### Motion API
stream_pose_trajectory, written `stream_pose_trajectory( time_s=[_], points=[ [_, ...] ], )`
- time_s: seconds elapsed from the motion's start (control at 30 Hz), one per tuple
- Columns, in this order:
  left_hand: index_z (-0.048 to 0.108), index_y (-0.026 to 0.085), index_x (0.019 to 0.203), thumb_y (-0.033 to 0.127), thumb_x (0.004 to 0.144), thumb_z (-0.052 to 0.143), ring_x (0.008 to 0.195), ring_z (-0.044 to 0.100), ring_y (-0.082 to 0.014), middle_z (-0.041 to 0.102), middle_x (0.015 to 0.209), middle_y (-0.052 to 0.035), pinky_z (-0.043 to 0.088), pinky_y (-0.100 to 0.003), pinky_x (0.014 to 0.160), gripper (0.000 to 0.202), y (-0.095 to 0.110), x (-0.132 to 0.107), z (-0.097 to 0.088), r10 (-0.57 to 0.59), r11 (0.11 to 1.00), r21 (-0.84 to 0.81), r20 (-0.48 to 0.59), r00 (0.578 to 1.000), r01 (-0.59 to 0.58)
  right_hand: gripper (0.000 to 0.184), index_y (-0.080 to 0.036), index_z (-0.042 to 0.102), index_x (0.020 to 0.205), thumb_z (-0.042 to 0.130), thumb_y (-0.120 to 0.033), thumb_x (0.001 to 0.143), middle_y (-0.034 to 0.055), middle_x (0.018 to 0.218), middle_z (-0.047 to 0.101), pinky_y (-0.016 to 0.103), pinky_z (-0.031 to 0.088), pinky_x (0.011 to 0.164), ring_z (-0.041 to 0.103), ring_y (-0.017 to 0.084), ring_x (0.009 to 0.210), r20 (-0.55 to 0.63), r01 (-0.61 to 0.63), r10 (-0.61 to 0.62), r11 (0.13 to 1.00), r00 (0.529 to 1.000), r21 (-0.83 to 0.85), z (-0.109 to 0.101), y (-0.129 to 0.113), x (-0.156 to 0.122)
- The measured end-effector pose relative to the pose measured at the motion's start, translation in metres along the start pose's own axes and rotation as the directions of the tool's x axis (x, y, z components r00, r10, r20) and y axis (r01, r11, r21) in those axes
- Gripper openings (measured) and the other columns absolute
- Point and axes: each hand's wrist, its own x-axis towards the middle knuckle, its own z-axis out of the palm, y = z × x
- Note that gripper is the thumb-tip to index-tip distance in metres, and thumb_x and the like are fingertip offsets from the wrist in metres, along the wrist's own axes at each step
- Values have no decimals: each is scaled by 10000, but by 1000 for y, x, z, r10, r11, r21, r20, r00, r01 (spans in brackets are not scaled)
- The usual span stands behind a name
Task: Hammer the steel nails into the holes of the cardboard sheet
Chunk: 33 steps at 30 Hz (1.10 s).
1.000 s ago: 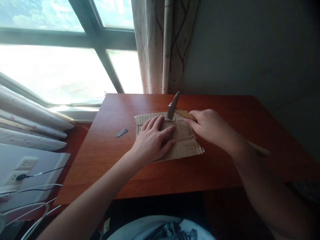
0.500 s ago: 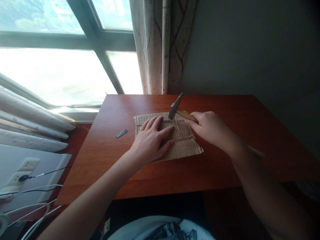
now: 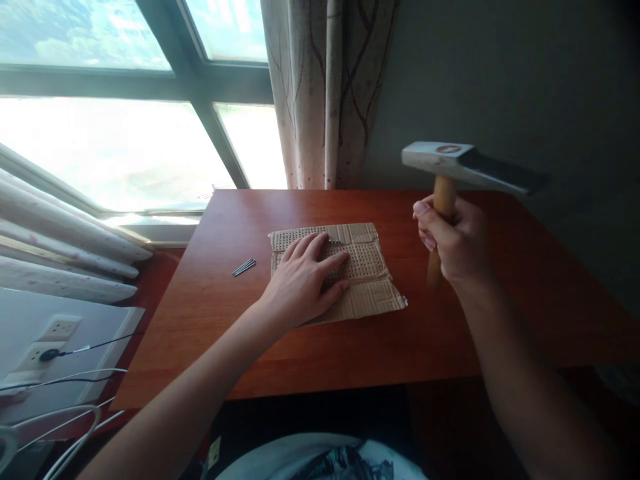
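My left hand lies flat with fingers spread on a piece of brown cardboard full of small holes, pressing it to the wooden table. A nail lies or leans on the cardboard just beyond my fingertips. My right hand is wrapped round the wooden handle of a hammer, raised above the table to the right of the cardboard. The hammer's metal head sits level, high over my fist.
A few loose nails lie on the table left of the cardboard. A window and a patterned curtain stand behind the table. A white power strip with cables sits at the lower left, beside the table's left edge.
My right hand has lifted the hammer off the cardboard and swung it up and to the right. The left hand has stayed flat on the cardboard.
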Motion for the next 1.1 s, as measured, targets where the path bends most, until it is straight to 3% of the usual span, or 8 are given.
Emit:
stream_pose_trajectory(
  time_s=[0.1, 0.23, 0.33, 0.43, 0.53, 0.63, 0.8, 1.1],
  points=[
    [628, 260, 1362, 455, 932, 599, 1428, 374, -386, 436, 1534, -151, 344, -598, 1159, 473, 1, 0, -2, 6, 1000, -4, -17, 1000, -6, 408, -248, 485, 697, 577, -590, 901, -75, 515, 280, 270, 238, 421, 271, 102, 430, -22, -55, 60, 980, 998, 192, 5, 13, 2],
    [633, 266, 1341, 386, 952, 582, 1422, 401, -346, 463, 1532, -112, 363, -580, 1159, 410, -6, -5, -13, -7, 1000, -25, -84, 996, 5, 448, -245, 468, 677, 617, -622, 868, -70, 515, 313, 264, 242, 413, 298, 95, 432, -112, -40, 70, 968, 991, 247, 8, 22, -3],
    [648, 248, 1299, 368, 965, 558, 1332, 516, -296, 545, 1461, -95, 448, -502, 1108, 366, -27, -17, -22, -114, 991, -96, -228, 967, 95, 445, -241, 472, 665, 641, -603, 863, -65, 521, 334, 260, 242, 406, 321, 92, 434, -178, 1, 51, 961, 983, 277, 6, 25, -9],
    [674, 229, 1235, 367, 963, 545, 1162, 638, -253, 660, 1302, -80, 518, -419, 1005, 331, -61, -38, -23, -278, 960, -130, -332, 901, 249, 447, -234, 463, 641, 652, -570, 867, -68, 507, 335, 253, 241, 392, 333, 85, 416, -168, -1, 57, 948, 984, 317, 0, 27, -14],
    [687, 220, 1205, 400, 947, 545, 993, 688, -243, 716, 1143, -69, 542, -360, 840, 345, -92, -62, -15, -428, 896, -25, -309, 849, 443, 446, -219, 450, 604, 664, -499, 878, -81, 464, 315, 243, 197, 366, 300, 67, 366, -144, 18, 45, 911, 989, 413, -7, 30, -16],
    [670, 219, 1249, 413, 956, 518, 924, 695, -248, 708, 1159, -68, 504, -344, 748, 383, -109, -80, -6, -497, 836, 134, -229, 837, 532, 433, -207, 445, 580, 688, -418, 871, -88, 432, 314, 237, 162, 350, 274, 55, 333, -195, 67, 34, 869, 980, 490, -11, 33, -15],
    [675, 223, 1227, 409, 988, 450, 930, 682, -277, 691, 1201, -74, 440, -348, 676, 377, -111, -89, -1, -520, 787, 303, -142, 842, 537, 428, -201, 443, 569, 691, -378, 869, -87, 429, 323, 234, 146, 331, 258, 51, 325, -254, 102, 38, 852, 966, 514, -7, 35, -12],
    [698, 225, 1095, 395, 1002, 428, 846, 655, -241, 696, 1108, -59, 376, -331, 628, 332, -112, -84, 3, -511, 785, 353, -96, 854, 509, 449, -198, 424, 563, 707, -384, 857, -97, 431, 307, 220, 150, 328, 265, 42, 327, -332, 121, 59, 860, 942, 496, -3, 32, -16]
  ],
)
